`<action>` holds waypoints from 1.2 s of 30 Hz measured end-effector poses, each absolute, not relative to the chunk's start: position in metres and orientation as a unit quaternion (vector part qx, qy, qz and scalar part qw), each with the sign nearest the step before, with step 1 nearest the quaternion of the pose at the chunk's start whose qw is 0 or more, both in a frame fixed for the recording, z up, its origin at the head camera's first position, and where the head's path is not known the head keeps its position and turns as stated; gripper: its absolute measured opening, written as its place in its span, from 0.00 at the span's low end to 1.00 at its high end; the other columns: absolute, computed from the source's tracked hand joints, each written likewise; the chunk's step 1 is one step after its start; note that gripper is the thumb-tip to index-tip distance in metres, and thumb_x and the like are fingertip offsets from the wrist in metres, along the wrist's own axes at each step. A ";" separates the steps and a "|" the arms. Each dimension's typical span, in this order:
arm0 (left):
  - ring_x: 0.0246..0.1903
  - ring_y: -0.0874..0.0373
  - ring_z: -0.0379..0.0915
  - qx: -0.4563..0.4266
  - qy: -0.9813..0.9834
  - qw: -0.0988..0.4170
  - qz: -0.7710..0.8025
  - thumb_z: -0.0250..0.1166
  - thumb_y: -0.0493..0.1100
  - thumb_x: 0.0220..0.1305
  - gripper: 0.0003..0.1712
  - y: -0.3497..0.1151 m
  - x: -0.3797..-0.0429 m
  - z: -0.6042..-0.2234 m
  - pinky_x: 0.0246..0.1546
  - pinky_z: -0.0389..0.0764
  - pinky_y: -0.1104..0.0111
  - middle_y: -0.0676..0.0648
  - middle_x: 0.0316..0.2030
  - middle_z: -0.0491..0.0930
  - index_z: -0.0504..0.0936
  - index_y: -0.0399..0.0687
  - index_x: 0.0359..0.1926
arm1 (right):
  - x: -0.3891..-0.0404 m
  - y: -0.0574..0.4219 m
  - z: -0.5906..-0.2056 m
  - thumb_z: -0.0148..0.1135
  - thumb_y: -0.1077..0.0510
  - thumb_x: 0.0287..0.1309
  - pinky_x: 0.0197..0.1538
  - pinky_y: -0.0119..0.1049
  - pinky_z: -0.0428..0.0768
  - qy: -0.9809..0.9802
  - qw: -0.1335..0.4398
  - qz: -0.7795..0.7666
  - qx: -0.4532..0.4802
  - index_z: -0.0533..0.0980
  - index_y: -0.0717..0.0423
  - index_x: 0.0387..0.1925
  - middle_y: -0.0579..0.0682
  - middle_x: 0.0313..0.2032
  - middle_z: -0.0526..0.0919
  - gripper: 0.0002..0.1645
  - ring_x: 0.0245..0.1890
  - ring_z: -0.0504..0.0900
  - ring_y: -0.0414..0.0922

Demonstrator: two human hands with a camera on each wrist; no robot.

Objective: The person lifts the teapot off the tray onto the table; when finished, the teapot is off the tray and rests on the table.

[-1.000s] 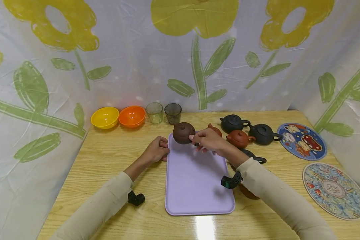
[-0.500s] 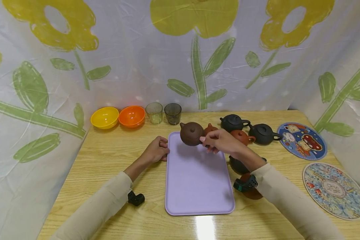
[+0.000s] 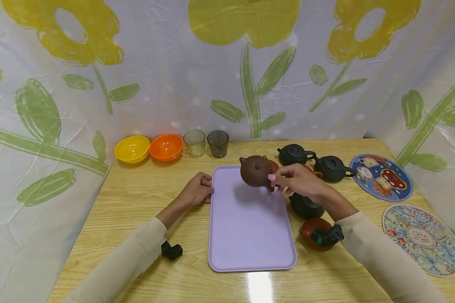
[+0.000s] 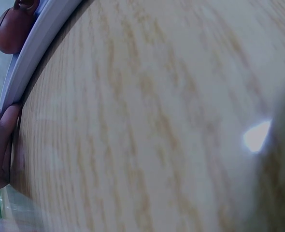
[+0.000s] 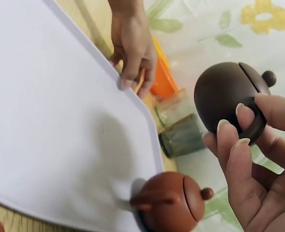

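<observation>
My right hand (image 3: 299,181) pinches the handle of a dark brown teapot (image 3: 255,170), holding it above the far part of a lilac tray (image 3: 250,231). In the right wrist view, thumb and fingers close round the handle of that brown teapot (image 5: 224,96), apart from the tray. A reddish-brown teapot (image 5: 169,203) stands at the tray's far right corner, mostly hidden behind the held one in the head view. My left hand (image 3: 195,189) grips the tray's left rim, with thumb and finger meeting at its edge in the left wrist view.
Right of the tray stand several black and reddish teapots, including a black teapot (image 3: 306,206) and a red one (image 3: 314,233). Two round mats, one blue (image 3: 381,177), lie farther right. A yellow bowl (image 3: 132,149), an orange bowl (image 3: 167,147) and two glasses (image 3: 218,143) line the back left.
My right hand has carried the dark brown teapot rightward, from near the tray's far left corner toward the far right. The left hand and the tray stay in place.
</observation>
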State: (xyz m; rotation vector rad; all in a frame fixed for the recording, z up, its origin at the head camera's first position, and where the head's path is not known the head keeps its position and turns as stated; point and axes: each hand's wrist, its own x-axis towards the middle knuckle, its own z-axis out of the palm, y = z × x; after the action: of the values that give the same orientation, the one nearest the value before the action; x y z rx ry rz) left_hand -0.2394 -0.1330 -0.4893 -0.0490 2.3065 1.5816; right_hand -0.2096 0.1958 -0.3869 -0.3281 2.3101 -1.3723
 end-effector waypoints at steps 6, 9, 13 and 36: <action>0.34 0.54 0.76 -0.020 0.810 0.174 0.560 0.61 0.31 0.65 0.25 -0.132 -0.239 -0.488 0.31 0.88 0.65 0.39 0.48 0.69 0.66 0.39 0.62 | -0.205 0.212 -0.385 0.62 0.48 0.68 0.40 0.42 0.85 0.833 0.207 -0.496 -0.131 0.83 0.60 0.36 0.53 0.33 0.83 0.18 0.36 0.82 0.52; 0.34 0.54 0.76 -0.018 0.812 0.175 0.557 0.61 0.31 0.65 0.25 -0.133 -0.239 -0.488 0.30 0.88 0.65 0.40 0.48 0.69 0.66 0.38 0.61 | -0.204 0.219 -0.385 0.62 0.49 0.68 0.39 0.40 0.85 0.836 0.201 -0.493 -0.136 0.83 0.60 0.35 0.54 0.35 0.82 0.17 0.35 0.82 0.52; 0.34 0.54 0.75 -0.017 0.814 0.178 0.553 0.61 0.31 0.65 0.25 -0.134 -0.239 -0.488 0.31 0.88 0.66 0.40 0.48 0.69 0.66 0.39 0.61 | -0.201 0.229 -0.384 0.62 0.48 0.68 0.38 0.40 0.85 0.844 0.191 -0.481 -0.142 0.83 0.59 0.33 0.57 0.38 0.81 0.18 0.35 0.82 0.50; 0.32 0.55 0.76 -0.014 0.812 0.181 0.554 0.60 0.31 0.66 0.25 -0.134 -0.239 -0.487 0.31 0.88 0.65 0.39 0.48 0.69 0.65 0.36 0.62 | -0.183 0.308 -0.387 0.53 0.57 0.74 0.35 0.37 0.83 0.852 0.143 -0.475 -0.168 0.81 0.59 0.37 0.49 0.29 0.80 0.14 0.30 0.80 0.48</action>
State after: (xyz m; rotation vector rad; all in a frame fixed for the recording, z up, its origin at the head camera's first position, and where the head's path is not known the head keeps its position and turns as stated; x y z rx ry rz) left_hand -0.2393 -0.1337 -0.4871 -0.0401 2.2933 1.5652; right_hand -0.1826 0.3079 -0.3871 -0.4853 2.4574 -1.3690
